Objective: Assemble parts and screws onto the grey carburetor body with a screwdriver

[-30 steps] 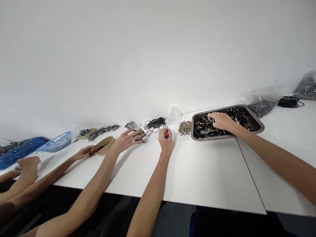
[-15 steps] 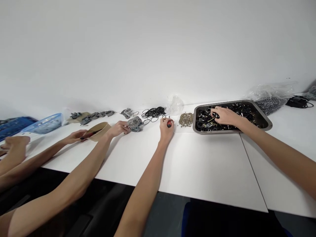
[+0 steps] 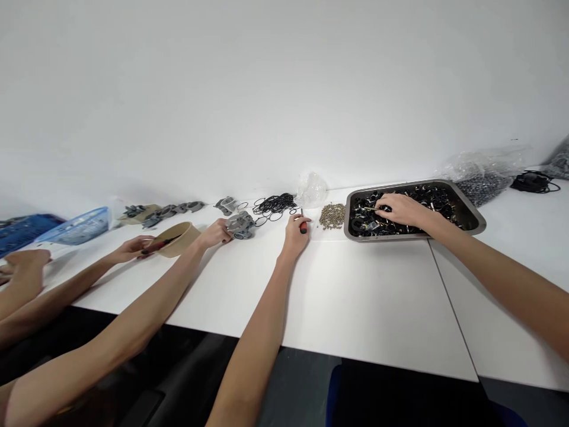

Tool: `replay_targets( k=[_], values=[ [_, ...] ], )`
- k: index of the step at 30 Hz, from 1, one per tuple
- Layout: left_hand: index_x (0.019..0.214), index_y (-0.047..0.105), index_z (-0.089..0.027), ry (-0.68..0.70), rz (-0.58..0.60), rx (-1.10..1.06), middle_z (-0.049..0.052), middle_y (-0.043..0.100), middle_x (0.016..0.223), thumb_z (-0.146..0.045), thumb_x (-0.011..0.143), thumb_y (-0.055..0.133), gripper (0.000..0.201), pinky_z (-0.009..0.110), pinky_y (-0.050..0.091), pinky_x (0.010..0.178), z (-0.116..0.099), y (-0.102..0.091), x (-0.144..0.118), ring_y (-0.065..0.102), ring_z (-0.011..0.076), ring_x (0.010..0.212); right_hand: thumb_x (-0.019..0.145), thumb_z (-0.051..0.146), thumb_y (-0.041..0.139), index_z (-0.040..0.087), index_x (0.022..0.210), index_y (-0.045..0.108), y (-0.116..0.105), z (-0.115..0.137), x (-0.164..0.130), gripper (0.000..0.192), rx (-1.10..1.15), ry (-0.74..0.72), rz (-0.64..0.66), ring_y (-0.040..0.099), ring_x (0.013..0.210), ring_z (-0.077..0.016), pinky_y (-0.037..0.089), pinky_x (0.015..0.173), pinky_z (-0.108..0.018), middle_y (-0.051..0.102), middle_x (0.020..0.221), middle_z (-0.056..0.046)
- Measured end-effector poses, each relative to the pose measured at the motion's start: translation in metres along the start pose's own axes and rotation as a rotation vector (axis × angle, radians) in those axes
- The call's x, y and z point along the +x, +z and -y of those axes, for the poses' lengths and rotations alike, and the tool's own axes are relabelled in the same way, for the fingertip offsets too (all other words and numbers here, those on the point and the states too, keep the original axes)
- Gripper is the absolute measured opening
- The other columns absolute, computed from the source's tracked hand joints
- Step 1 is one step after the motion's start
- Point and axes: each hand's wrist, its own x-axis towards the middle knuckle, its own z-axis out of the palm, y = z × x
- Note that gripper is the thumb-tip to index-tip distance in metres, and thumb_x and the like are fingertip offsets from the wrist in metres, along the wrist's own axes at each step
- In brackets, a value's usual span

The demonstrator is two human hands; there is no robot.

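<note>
My left hand rests on the white table, its fingers closed around a screwdriver with a red and black handle. Just right of it lies a pile of small brass-coloured parts. Over the metal tray, my right hand has its fingers pinched together. A thin yellowish piece sticks out from the fingertips; its exact kind is too small to tell. The tray holds many small black parts, some with shiny metal bits.
Black rings and a clear plastic bag lie behind my left hand. To the left, a co-worker's hand touches a grey clamp-like part. Other hands are near a tan ring-shaped container and a blue basket.
My right hand has turned and shifted slightly in the tray; the black part earlier at its fingers no longer shows, and the yellowish piece now points left. My left hand keeps the screwdriver.
</note>
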Motion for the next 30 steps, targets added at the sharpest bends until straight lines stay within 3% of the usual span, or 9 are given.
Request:
replay_targets(
  k=[7, 11, 14, 17, 23, 27, 30],
  values=[
    [0.095, 0.076, -0.018, -0.005, 0.117, 0.003, 0.014, 0.063, 0.133, -0.002, 0.067, 0.048, 0.043, 0.042, 0.052, 0.108, 0.006, -0.013, -0.002, 0.065, 0.0279, 0.119, 0.1, 0.04, 0.045, 0.018, 0.109, 0.074, 0.002, -0.002, 0.0, 0.038, 0.058, -0.059, -0.115, 0.067, 0.105, -0.0323, 0.051, 0.089, -0.046, 0.071, 0.117, -0.016],
    [0.092, 0.075, -0.019, -0.025, 0.127, -0.059, 0.012, 0.069, 0.126, -0.002, 0.061, 0.049, 0.044, 0.043, 0.051, 0.11, 0.005, -0.012, -0.002, 0.065, 0.0275, 0.12, 0.1, 0.038, 0.045, 0.018, 0.106, 0.074, 0.003, -0.003, 0.001, 0.035, 0.079, -0.085, -0.168, 0.066, 0.105, -0.0316, 0.051, 0.09, -0.046, 0.071, 0.114, -0.016],
    [0.095, 0.073, -0.018, -0.041, 0.088, -0.076, 0.011, 0.073, 0.116, -0.002, 0.059, 0.047, 0.047, 0.044, 0.051, 0.108, 0.002, -0.014, -0.002, 0.065, 0.0264, 0.116, 0.099, 0.037, 0.047, 0.018, 0.105, 0.074, 0.004, -0.004, 0.001, 0.033, 0.115, -0.089, -0.2, 0.066, 0.104, -0.0313, 0.051, 0.09, -0.046, 0.071, 0.113, -0.016],
    [0.101, 0.071, -0.019, -0.039, -0.041, -0.029, 0.01, 0.072, 0.116, -0.001, 0.063, 0.046, 0.049, 0.045, 0.05, 0.11, -0.001, -0.026, 0.001, 0.064, 0.0256, 0.117, 0.099, 0.038, 0.046, 0.019, 0.104, 0.073, 0.003, -0.004, 0.001, 0.033, 0.165, -0.076, -0.24, 0.066, 0.104, -0.0319, 0.051, 0.09, -0.047, 0.071, 0.113, -0.016],
    [0.11, 0.068, -0.016, -0.129, -0.319, 0.322, 0.016, 0.066, 0.121, -0.006, 0.076, 0.049, 0.04, 0.056, 0.038, 0.119, 0.003, -0.071, 0.024, 0.05, 0.0349, 0.131, 0.096, 0.035, 0.052, 0.018, 0.101, 0.073, 0.002, -0.001, 0.005, 0.028, 0.298, -0.009, -0.367, 0.066, 0.105, -0.0316, 0.05, 0.096, -0.05, 0.071, 0.114, -0.016],
    [0.123, 0.064, -0.014, -0.149, -0.253, 0.584, 0.02, 0.058, 0.137, -0.012, 0.081, 0.051, 0.044, 0.058, 0.032, 0.121, 0.013, -0.095, 0.037, 0.041, 0.0398, 0.14, 0.093, 0.034, 0.059, 0.02, 0.094, 0.074, -0.004, 0.004, 0.005, 0.021, 0.419, 0.066, -0.438, 0.065, 0.108, -0.0324, 0.047, 0.1, -0.053, 0.074, 0.11, -0.014],
    [0.13, 0.06, -0.012, -0.205, -0.135, 0.743, 0.023, 0.052, 0.145, -0.019, 0.083, 0.054, 0.048, 0.06, 0.032, 0.119, 0.022, -0.106, 0.037, 0.039, 0.0432, 0.142, 0.091, 0.039, 0.065, 0.021, 0.092, 0.075, -0.01, 0.005, 0.004, 0.021, 0.639, 0.151, -0.426, 0.068, 0.097, -0.029, 0.05, 0.092, -0.048, 0.076, 0.101, -0.011]
  ],
)
